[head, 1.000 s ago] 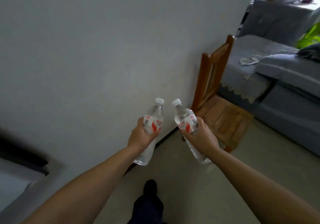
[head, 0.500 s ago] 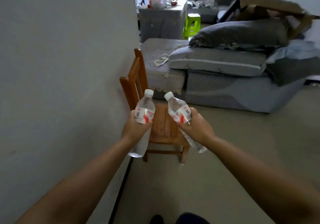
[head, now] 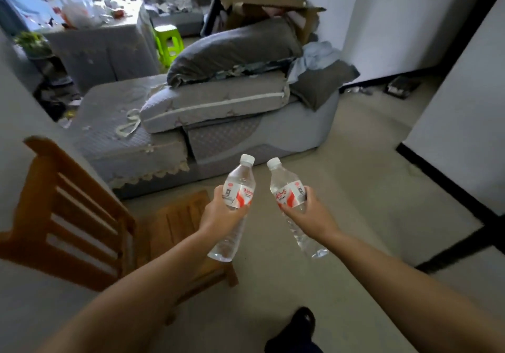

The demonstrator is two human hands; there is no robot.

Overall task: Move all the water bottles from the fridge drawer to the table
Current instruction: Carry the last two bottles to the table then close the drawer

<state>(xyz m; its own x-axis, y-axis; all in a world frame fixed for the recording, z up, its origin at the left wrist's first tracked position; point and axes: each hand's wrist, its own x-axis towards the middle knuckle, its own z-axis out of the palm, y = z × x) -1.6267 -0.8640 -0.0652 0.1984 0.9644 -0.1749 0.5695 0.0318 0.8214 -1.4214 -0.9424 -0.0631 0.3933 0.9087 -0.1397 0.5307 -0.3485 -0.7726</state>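
Cluttered room ahead, grey sofa (head: pixel 218 112) mid-frame, wooden chair (head: pixel 71 216) lower left. My left hand (head: pixel 221 216) clamps one water bottle (head: pixel 237 191), right hand (head: pixel 311 213) clamps other bottle (head: pixel 289 191), centre frame. Risk: clipping chair, slick bottle slipping.

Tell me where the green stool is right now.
In the head view the green stool stands far back, upper left of centre, between the covered table and the grey pillow.

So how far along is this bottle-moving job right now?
Done: two bottles are out of the fridge. In hand: the left hand grips one water bottle, the right hand grips the other bottle, both carried over the floor beside a wooden chair. Left: setting them on the table. The fridge is out of view, so remaining bottles are unknown.
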